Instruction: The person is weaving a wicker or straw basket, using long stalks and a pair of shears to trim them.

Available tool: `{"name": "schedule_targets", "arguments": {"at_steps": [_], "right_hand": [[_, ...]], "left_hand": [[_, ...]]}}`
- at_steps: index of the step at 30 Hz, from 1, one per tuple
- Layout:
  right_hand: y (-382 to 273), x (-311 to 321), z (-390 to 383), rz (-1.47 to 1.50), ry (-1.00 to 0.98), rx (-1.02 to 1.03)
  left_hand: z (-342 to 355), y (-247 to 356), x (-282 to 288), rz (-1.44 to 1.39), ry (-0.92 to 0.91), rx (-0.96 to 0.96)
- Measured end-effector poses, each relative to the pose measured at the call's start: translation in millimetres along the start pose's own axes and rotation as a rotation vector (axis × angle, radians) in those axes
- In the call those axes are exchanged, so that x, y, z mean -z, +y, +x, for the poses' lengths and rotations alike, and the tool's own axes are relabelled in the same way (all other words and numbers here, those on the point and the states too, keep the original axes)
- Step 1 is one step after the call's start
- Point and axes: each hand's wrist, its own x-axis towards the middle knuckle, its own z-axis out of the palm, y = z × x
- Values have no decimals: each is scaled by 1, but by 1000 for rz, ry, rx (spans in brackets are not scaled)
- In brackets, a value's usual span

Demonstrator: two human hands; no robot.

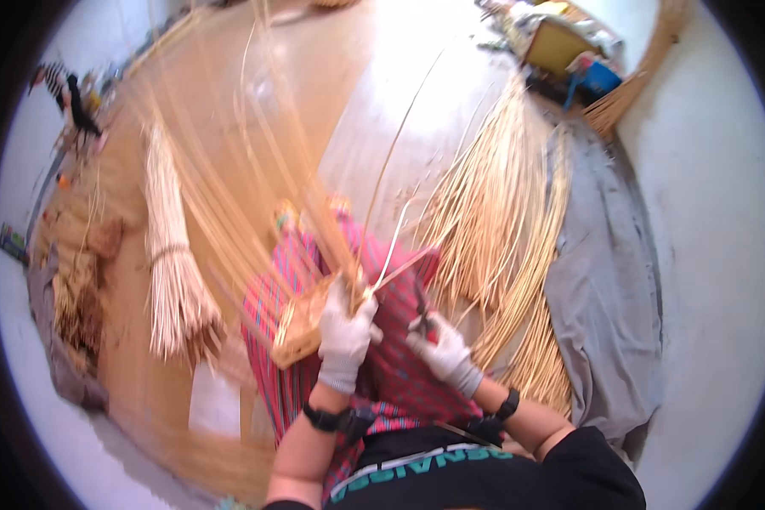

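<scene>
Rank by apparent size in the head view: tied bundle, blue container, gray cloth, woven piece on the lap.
1. Gray cloth
2. Tied bundle
3. Woven piece, partly behind a hand
4. Blue container, farther off

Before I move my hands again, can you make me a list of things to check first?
1. Left hand gripping the woven piece: ok, it has hold of the edge.
2. Right hand holding the red-handled hand tool: ok.
3. White gloves on: ok, both hands are covered.
4. Long strands gathered together: not ok, they fan out beyond the knees.
5. Tool's jaws closed: cannot tell, they are too small and blurred.
6. Pale bundle on the left tied: ok, a band goes around it.
</scene>
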Motion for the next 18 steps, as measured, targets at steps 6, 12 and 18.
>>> {"name": "schedule_targets", "arguments": {"at_steps": [6,12,18], "right_hand": [[3,1,-6,191,-28,-187],[-8,20,-1,1099,97,-410],[-33,46,48,1046,-47,-233]], "left_hand": [[-11,0,23,-85,-75,-18],[-53,31,80,-267,50,-136],[-125,15,141,-397,-204,-127]]}}
